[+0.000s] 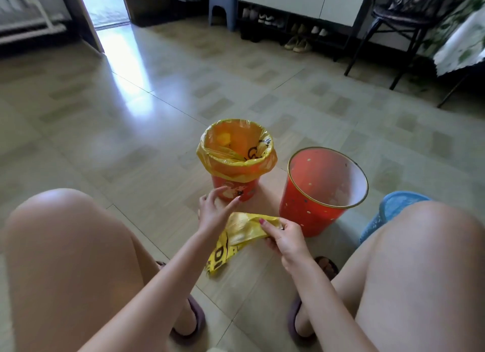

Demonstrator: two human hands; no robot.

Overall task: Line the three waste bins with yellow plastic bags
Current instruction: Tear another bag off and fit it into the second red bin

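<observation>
I'm sitting over a glossy tiled floor [162, 94], my right hand [284, 240] pinching the yellow bag [244, 232], left hand [214, 210] spread loose above it, beside two red bins [309, 207], one lined [236, 152].

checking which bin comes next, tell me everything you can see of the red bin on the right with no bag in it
The unlined red bin is a round, tapered bucket, wider at the top, apparently plastic, red with small pale dots and a thin gold-looking rim. It stands upright on the tiled floor, right of the lined bin and apart from it. Its pale inside holds no bag. Nothing visibly touches it; the right hand, gripping a folded yellow bag, is just in front.
</observation>
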